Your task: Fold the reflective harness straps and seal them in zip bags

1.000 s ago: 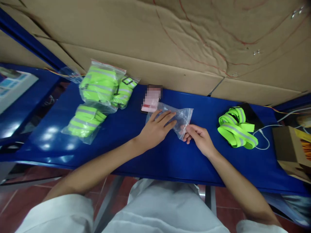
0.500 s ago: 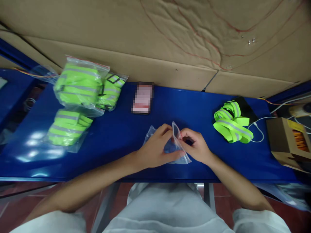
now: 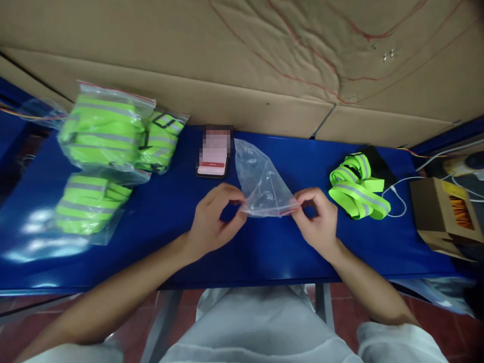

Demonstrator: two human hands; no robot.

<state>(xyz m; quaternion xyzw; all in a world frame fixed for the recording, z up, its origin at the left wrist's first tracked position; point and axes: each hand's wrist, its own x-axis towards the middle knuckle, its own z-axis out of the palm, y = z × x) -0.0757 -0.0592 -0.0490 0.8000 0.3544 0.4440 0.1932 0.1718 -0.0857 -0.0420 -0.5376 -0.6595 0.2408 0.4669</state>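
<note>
Left hand: the left hand [image 3: 214,217] has its thumb and fingertips pinched together on the left end of the lower edge of a clear plastic zip bag [image 3: 262,184].
Right hand: the right hand [image 3: 315,222] is clamped in the same way on the right end of that edge, where a thin red strip runs.
Bag: the clear plastic zip bag is stretched between the two hands, held just above the shiny blue desk [image 3: 151,217]; its body rises away from the person and is crumpled.
Beyond the left hand: a dark smartphone [image 3: 214,151] lies flat on the desk, just beside the bag's far corner.
Right of the right hand: a loose bundle of neon yellow-green reflective straps [image 3: 355,186] lies near, with a white cable [image 3: 397,201] beside it and an open brown cardboard box [image 3: 442,212] further out.
Left of the left hand: well apart, three clear bags packed with neon yellow-green straps [image 3: 102,131] sit in a cluster.
Behind everything: a creased brown cardboard sheet [image 3: 242,60] backs the desk.
</note>
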